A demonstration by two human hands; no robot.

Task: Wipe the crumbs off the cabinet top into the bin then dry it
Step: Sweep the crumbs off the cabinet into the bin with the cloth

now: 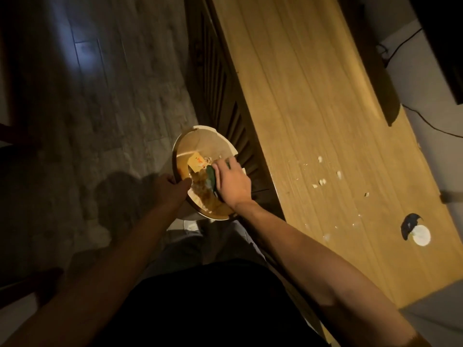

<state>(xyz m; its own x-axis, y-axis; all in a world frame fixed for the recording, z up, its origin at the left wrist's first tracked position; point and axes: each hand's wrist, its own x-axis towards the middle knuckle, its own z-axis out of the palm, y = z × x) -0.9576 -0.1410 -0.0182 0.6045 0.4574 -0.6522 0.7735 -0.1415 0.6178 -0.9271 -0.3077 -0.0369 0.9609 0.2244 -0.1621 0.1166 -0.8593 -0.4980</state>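
A round cream bin (pixel 200 136) stands on the floor against the cabinet's slatted front, with paper scraps and pale crumbs inside. My left hand (pixel 172 186) grips its near-left rim. My right hand (pixel 231 181) hangs over the bin's opening, shut on a dark green cloth (pixel 211 177). The wooden cabinet top (pixel 313 108) runs along the right. Several pale crumbs (pixel 322 182) lie scattered on its near part, well to the right of my right hand.
A round cable hole (pixel 414 227) with a white disc beside it sits in the near right of the top. A dark screen base (pixel 375 71) and cables stand at the far right. Grey plank floor (pixel 112 108) spreads to the left.
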